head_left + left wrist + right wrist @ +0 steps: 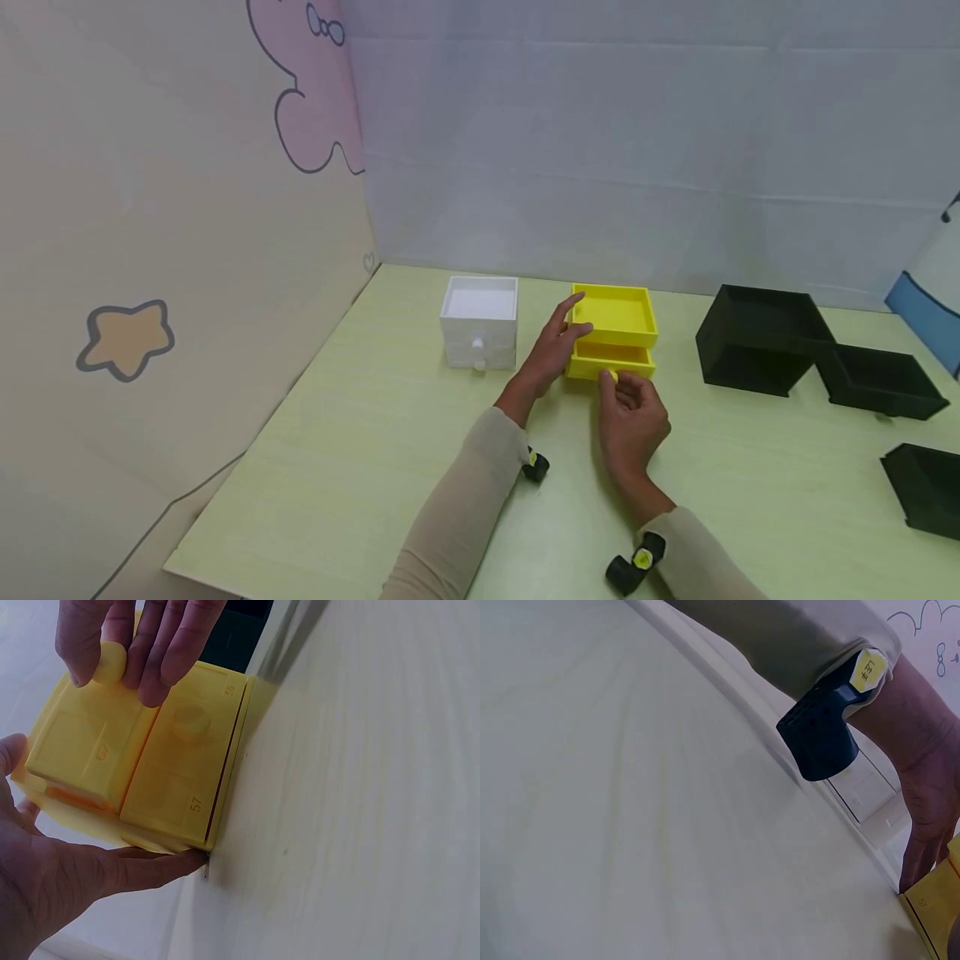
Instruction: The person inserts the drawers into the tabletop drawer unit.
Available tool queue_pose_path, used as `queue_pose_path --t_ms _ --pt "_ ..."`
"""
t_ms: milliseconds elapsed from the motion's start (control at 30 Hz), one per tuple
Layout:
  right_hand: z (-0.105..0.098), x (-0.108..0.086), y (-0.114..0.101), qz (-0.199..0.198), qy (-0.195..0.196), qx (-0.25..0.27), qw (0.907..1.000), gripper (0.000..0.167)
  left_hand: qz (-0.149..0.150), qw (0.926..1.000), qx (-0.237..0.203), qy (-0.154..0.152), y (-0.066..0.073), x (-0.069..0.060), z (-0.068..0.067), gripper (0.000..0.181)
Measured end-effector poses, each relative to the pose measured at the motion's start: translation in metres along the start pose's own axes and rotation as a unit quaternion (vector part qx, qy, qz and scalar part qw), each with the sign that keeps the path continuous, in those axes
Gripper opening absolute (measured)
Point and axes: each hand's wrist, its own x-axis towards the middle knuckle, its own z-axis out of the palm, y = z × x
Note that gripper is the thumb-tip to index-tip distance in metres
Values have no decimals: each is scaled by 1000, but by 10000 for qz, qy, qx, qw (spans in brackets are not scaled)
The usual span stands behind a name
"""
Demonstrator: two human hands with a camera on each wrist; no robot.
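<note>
A yellow two-drawer box stands on the table, its upper drawer partly pulled out. The lower drawer sits flush in the casing. My left hand rests against the box's left side, fingers spread and mostly straight, touching the top edge and reaching down towards the table. With thumb and fingers, my right hand pinches the round yellow knob of the upper drawer; its other fingers are bent beside the knob. In the right wrist view, only part of the yellow box shows at the right edge.
A white drawer box with knobs stands left of the yellow one. To the right are a black casing, a black drawer touching it, and another black piece near the right edge. Walls rise behind and left of the table.
</note>
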Motion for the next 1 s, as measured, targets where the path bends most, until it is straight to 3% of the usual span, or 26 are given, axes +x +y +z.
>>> queue_pose_path --t_ms 1000 --pt "5 4 1 44 57 2 10000 30 -34 10000 -8 54 -1 2 2 51"
